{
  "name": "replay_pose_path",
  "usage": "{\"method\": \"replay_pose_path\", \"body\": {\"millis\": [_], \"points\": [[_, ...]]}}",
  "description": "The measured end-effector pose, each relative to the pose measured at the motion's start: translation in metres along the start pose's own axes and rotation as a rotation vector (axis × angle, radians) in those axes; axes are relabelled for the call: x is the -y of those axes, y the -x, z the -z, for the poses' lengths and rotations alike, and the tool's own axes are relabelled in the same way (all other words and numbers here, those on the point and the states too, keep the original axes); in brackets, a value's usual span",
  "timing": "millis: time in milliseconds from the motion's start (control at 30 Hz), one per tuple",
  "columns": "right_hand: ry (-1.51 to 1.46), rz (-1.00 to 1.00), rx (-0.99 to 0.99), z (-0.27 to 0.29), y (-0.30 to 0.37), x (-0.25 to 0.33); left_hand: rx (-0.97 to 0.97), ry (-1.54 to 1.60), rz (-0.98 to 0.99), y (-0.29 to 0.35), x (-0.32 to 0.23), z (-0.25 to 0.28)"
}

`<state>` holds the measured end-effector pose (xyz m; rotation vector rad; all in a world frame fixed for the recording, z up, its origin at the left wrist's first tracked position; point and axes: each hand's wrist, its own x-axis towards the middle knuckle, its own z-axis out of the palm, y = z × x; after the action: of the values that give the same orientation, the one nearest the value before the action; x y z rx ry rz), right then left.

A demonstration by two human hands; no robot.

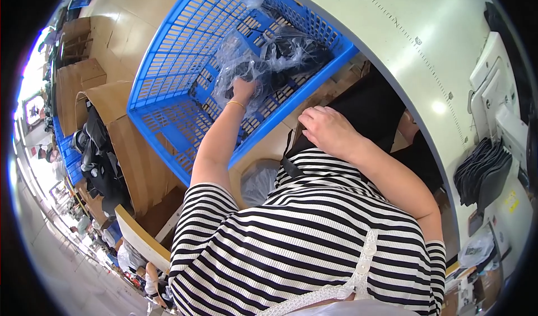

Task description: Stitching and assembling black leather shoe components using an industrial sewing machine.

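Note:
My left hand [245,88] reaches down into a blue plastic basket [188,44]. Its fingers are closed on a crumpled clear plastic bag [227,72] with something dark inside; the fingertips are partly hidden. Beside it in the basket lies another clear bag [291,44], also around dark contents whose kind I cannot make out. My right hand [329,130] rests on the black cloth [372,106] over my lap, its fingers loosely bent and nothing visible in them.
A pale worktable [414,13] with a ruler strip curves along the right, bearing a stack of dark flat pieces [483,170] and a white machine [493,86]. Left of the basket stands an open cardboard box [140,165] next to dark items [98,153]. A person [152,279] is far lower left.

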<state>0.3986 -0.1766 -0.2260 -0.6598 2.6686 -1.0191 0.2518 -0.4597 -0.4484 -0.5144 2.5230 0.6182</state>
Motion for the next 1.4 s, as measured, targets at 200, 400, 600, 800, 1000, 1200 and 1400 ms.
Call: {"method": "replay_pose_path", "body": {"millis": [200, 400, 600, 800, 1000, 1200, 1400], "points": [[-0.026, 0.006, -0.014, -0.001, 0.0, -0.002, 0.197, 0.31, 0.088, -0.009, -0.008, 0.004], [-0.042, -0.004, -0.007, -0.001, -0.002, -0.002, -0.028, -0.154, -0.166, 0.018, -0.016, -0.014], [-0.059, 0.014, -0.004, -0.004, 0.001, 0.002, 0.055, 0.077, -0.095, 0.028, 0.007, 0.017], [-0.069, -0.003, -0.003, 0.0, 0.006, -0.003, 0.659, 0.836, 0.282, 0.099, 0.027, 0.189], [-0.216, 0.028, -0.062, 0.03, 0.003, 0.019, 0.677, 1.306, -0.294, 0.159, 0.078, 0.274], [-0.532, 0.146, -0.538, 0.122, 0.028, 0.089, 0.781, 1.398, -0.598, 0.243, -0.112, 0.202], [-0.23, 0.036, -0.932, 0.165, 0.088, 0.095, 1.21, 1.459, -0.625, 0.296, -0.224, 0.14]]}}
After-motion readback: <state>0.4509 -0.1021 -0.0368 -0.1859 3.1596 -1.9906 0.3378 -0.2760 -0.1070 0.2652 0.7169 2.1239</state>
